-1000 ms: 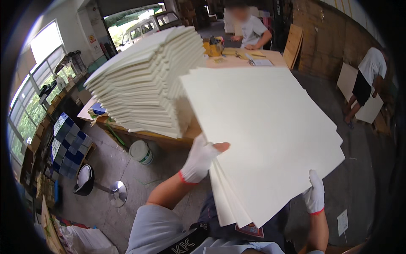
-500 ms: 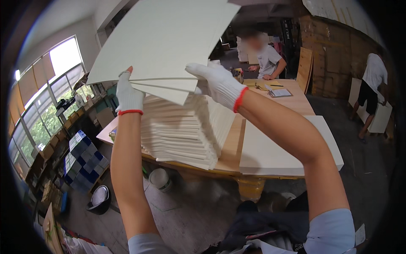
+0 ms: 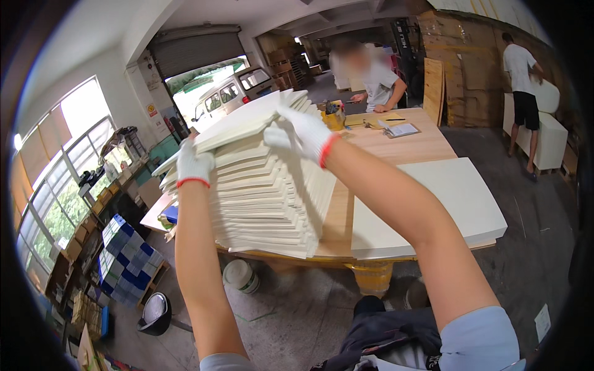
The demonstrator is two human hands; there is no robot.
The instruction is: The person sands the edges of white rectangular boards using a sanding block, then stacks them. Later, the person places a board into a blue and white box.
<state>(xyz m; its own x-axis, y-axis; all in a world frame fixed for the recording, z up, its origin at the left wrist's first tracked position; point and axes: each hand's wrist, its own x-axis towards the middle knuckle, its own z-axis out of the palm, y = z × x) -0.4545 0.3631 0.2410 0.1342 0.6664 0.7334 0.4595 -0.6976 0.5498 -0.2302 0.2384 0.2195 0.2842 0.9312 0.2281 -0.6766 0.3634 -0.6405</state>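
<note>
A tall, uneven stack of white board sheets (image 3: 263,213) stands at the table's near edge. My left hand (image 3: 194,164), in a white knitted glove with a red cuff, is closed on the near left corner of the top sheets (image 3: 238,127). At their near right corner is my gloved right hand (image 3: 301,135), its fingers and thumb on either side of the sheet edges. Those sheets rest fanned and slightly askew on the pile. The undersides of the left fingers are hidden. To the right lies a neater, lower stack of white sheets (image 3: 433,201).
The wooden table (image 3: 396,145) bears a clipboard (image 3: 401,129) and a yellow container (image 3: 333,115). A person (image 3: 380,83) stands at its far side; another (image 3: 523,80) bends over white boards at right. A bucket (image 3: 240,275) and a stool (image 3: 154,310) stand on the floor.
The top sheets, raised and tilted up before, have come down onto the pile, uncovering the doorway and van behind. Both hands are lower. The person at right has shifted beside the boards.
</note>
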